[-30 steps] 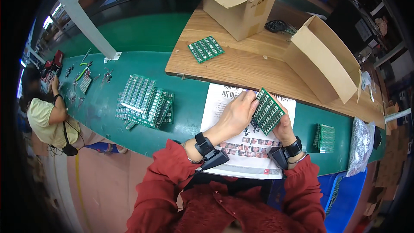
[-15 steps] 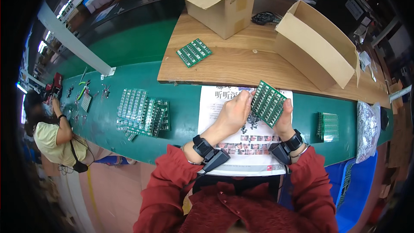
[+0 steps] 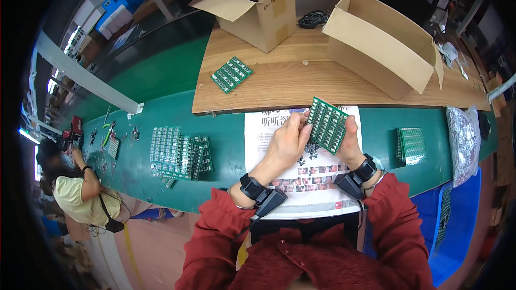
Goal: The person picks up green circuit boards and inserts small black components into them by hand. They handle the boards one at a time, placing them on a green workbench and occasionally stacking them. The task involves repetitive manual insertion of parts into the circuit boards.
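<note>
A green circuit board panel is held tilted above a sheet of newspaper. My right hand grips its right edge, thumb along the side. At the panel's left edge, the fingers of my left hand are closed in a pinch; whether they hold the edge or a small part is hidden. Small dark pieces lie on the paper below the panel. Left of the paper sits a pile of circuit board panels, and a smaller stack of panels stands to the right.
A wooden board behind the paper carries one panel and two open cardboard boxes. A plastic bag lies at the right, above a blue bin. Another person works at the far left.
The view has shifted slightly. My hands still hold the panel over the newspaper, with its tilt a little changed and the left fingers closer along its left edge.
</note>
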`<state>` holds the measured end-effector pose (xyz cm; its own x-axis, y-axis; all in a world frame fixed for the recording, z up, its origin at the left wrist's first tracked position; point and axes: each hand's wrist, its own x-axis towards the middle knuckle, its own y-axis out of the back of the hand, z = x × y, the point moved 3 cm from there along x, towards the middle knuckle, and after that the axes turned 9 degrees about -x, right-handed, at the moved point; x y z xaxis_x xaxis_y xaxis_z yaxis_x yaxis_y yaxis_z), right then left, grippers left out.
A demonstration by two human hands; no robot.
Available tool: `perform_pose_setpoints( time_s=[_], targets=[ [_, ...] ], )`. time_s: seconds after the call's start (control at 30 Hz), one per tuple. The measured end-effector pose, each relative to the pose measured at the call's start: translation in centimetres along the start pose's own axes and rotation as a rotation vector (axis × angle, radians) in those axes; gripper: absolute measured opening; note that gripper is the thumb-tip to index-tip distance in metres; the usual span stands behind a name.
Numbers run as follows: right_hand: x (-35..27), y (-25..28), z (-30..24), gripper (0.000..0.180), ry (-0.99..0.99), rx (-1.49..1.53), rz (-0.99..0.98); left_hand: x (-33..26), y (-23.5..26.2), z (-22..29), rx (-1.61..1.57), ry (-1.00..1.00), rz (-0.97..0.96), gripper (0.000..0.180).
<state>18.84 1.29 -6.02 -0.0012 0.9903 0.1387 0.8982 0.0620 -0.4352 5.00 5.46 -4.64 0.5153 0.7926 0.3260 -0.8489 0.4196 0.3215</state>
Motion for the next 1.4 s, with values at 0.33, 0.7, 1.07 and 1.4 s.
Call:
perform_pose_setpoints(
  time_s=[0.33,0.7,1.07,1.4],
  targets=[
    [0.0,0.4,-0.1,0.088,-0.022,0.034,0.009,0.0,0.4,-0.1,0.108,-0.039,0.011,0.008],
    [0.0,0.3,-0.3,0.082,0.018,0.021,0.063,-0.4,0.3,0.0,0.022,0.112,-0.046,0.008],
    [0.0,0.1,-0.3,0.088,-0.007,-0.037,0.081,-0.3,0.6,0.2,0.104,-0.071,-0.011,0.011],
    [0.3,-0.1,-0.1,0.089,0.017,-0.076,0.039,-0.2,-0.4,0.9,0.303,-0.039,-0.130,0.012]
  ],
)
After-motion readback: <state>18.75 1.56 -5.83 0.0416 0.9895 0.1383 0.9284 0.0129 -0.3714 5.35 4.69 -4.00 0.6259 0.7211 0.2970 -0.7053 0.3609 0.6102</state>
